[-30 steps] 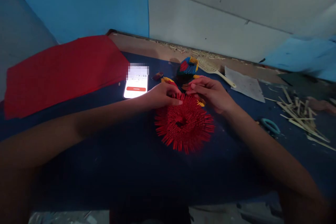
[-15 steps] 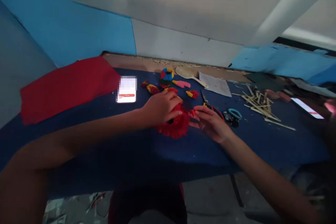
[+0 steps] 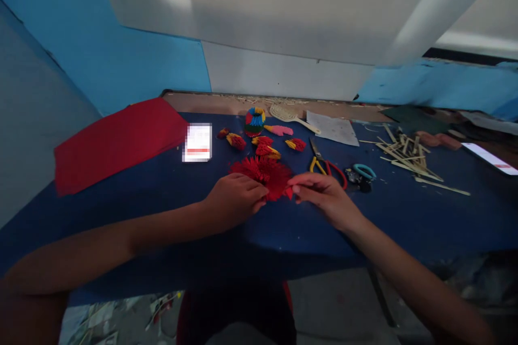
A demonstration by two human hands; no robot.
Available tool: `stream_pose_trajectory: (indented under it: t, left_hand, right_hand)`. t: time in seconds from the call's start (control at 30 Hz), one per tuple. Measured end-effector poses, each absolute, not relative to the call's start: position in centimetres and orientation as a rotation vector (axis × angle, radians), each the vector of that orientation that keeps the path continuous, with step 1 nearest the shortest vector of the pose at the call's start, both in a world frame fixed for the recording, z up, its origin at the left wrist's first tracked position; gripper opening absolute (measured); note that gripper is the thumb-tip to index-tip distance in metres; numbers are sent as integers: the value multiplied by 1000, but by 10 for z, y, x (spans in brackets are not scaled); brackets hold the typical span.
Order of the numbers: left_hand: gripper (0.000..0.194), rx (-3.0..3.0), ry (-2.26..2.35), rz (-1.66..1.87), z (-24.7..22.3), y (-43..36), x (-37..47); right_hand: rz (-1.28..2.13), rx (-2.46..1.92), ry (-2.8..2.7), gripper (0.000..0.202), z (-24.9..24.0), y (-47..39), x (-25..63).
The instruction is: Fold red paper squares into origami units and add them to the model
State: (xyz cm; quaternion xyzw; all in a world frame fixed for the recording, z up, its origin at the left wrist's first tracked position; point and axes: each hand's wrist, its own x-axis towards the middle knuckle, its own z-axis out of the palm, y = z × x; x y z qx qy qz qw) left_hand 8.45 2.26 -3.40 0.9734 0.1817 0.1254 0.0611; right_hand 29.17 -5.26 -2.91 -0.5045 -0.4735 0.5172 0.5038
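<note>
A round red piece (image 3: 270, 170) of many pointed folded-paper bits lies in front of me on the blue table. My left hand (image 3: 237, 198) has its fingers closed on the near left edge of this piece. Between the thumb and fingers of my right hand (image 3: 326, 197) is a small folded red paper bit (image 3: 288, 192), at the right edge of the round piece. Whether the bit touches the round piece I cannot tell. Just behind sit small red and yellow folded-paper pieces (image 3: 265, 146) and a multicoloured folded-paper ring (image 3: 254, 121).
Red sheets (image 3: 117, 145) lie at the left beside a lit phone (image 3: 197, 143). To the right are scissors (image 3: 318, 153), red-handled pliers (image 3: 336, 171), a blue-green ring (image 3: 364, 171) and a pile of thin sticks (image 3: 408, 153). A hairbrush (image 3: 285, 113) and paper (image 3: 332, 128) lie behind.
My left hand has moved from the top of the round red piece to its near left edge. The piece now tilts differently. My right hand has shifted slightly nearer to me.
</note>
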Motion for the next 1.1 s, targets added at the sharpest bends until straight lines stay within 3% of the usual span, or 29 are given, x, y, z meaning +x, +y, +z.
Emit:
stream_pose_trajectory:
  t: [0.17,0.5,0.67,1.1]
  left_hand:
    - [30,2701,644,410,-12,57,84]
    - [41,2454,475,419,-14,93,100]
    - [29,2498,423,339,-11,91,100]
    - [30,2311,531,361,-3,99,97]
  right_hand:
    - [990,-1231,-1358,10,-13,-12,303]
    - [1212,-1126,-1393,9,-7,27,292]
    - [1198,-1139,-1376,10,-17,20,297]
    - [1163,-1230,-1294,10,-13,32,287]
